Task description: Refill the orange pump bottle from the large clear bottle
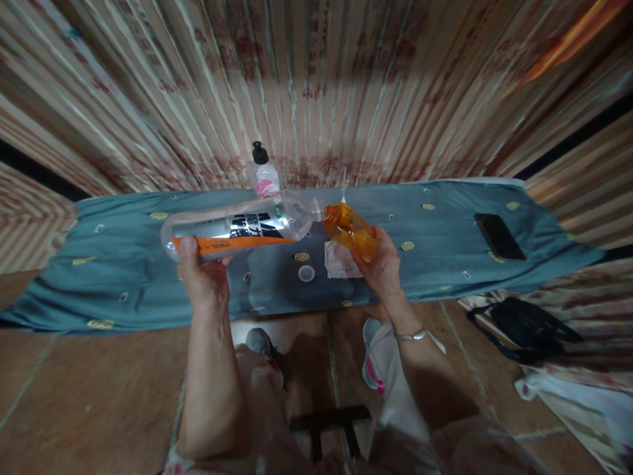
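Note:
My left hand (200,267) grips a clear plastic bottle (237,227) with a black, white and orange label, held on its side with the mouth to the right. My right hand (380,264) holds a small orange bottle (349,231), tilted so its neck meets the clear bottle's mouth. Both hover above a teal patterned cloth (123,264). A white cap (306,273) and a pale crumpled piece (339,258) lie on the cloth just below the bottles.
A small bottle with a black cap and pink label (264,175) stands at the cloth's far edge. A black phone (498,235) lies on the right. A black bag (527,326) sits on the tiled floor at right. Striped curtain (316,86) behind.

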`<state>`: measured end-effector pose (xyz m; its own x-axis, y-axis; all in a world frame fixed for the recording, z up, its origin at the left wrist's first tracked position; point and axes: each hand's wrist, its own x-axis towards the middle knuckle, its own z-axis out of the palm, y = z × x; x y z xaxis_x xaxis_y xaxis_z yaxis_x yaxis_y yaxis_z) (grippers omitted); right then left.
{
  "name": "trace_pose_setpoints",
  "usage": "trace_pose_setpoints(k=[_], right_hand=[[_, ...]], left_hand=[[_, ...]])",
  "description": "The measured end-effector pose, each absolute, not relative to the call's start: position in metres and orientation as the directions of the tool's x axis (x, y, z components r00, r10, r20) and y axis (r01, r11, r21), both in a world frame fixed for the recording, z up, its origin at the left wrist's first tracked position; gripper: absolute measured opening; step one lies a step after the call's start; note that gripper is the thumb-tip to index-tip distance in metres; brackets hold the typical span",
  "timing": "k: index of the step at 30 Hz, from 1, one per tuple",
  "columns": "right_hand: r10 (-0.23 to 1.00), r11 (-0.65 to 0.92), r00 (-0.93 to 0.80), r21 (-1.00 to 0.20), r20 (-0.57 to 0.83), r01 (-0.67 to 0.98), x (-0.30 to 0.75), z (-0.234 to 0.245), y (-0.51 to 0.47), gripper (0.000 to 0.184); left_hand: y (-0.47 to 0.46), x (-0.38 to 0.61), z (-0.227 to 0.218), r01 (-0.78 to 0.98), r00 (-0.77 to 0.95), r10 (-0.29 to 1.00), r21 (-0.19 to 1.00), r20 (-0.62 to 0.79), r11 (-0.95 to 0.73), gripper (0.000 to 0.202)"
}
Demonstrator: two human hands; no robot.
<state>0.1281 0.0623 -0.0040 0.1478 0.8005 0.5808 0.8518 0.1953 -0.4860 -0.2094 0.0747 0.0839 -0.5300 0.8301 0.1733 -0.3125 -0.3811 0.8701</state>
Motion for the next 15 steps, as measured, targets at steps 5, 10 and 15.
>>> trace_pose_setpoints(k=[5,10,15], right_hand=[[0.805,0.192,0.150,-0.490,0.575,0.850,0.1271,-0.0022,0.0623,0.070],[0.815,0.181,0.154,-0.498,0.559,0.848,0.1261,-0.0002,0.0626,0.068],[0.808,0.199,0.139,-0.487,0.573,0.851,0.1264,0.0016,0.0622,0.069]], left_hand=[[0.0745,-0.2094,0.0846,-0.314,-0.527,0.838,0.884,0.140,-0.346,0.045],[0.0745,-0.2084,0.0860,-0.339,-0.539,0.834,0.876,0.120,-0.345,0.047],[0.0742,-0.2041,0.0886,-0.349,-0.555,0.823,0.866,0.116,-0.358,0.051]])
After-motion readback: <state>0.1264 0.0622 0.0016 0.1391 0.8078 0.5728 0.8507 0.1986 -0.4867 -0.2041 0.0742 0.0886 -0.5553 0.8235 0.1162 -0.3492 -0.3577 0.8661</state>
